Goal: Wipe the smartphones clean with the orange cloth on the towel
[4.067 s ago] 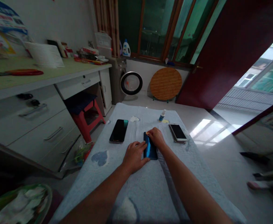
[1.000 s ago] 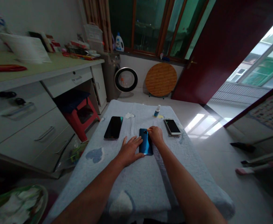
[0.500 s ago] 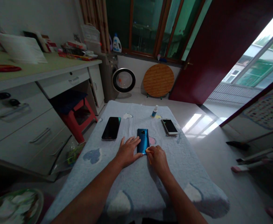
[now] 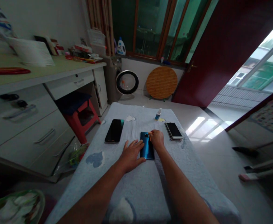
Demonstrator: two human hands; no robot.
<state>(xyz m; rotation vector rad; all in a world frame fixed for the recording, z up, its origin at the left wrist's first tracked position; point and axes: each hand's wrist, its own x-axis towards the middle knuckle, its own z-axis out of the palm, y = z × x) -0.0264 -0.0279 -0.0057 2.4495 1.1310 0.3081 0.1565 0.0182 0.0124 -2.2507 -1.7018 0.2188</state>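
A blue phone (image 4: 147, 151) lies back side up on the cloth-covered table (image 4: 136, 183), its camera block at the far end. My left hand (image 4: 131, 155) rests with spread fingers on the phone's left edge. At the phone's far right edge, beside the camera block, my right hand (image 4: 157, 139) pinches a small orange piece (image 4: 150, 133); it may be cloth, but most of it is hidden by the fingers. To the left lies a larger black phone (image 4: 114, 131), screen up. A white phone (image 4: 174, 130) sits on another flat device at the right.
Behind the white phone stands a small spray bottle (image 4: 158, 115). A desk with drawers (image 4: 40, 109) and a red stool (image 4: 85, 118) are on the left. Beyond the table are an open washing machine door (image 4: 127, 82) and a round wooden board (image 4: 162, 83).
My right hand has slid from the phone's near right corner up to its far right edge, still pinching the orange piece. My left hand stays on the phone; the view has shifted slightly.
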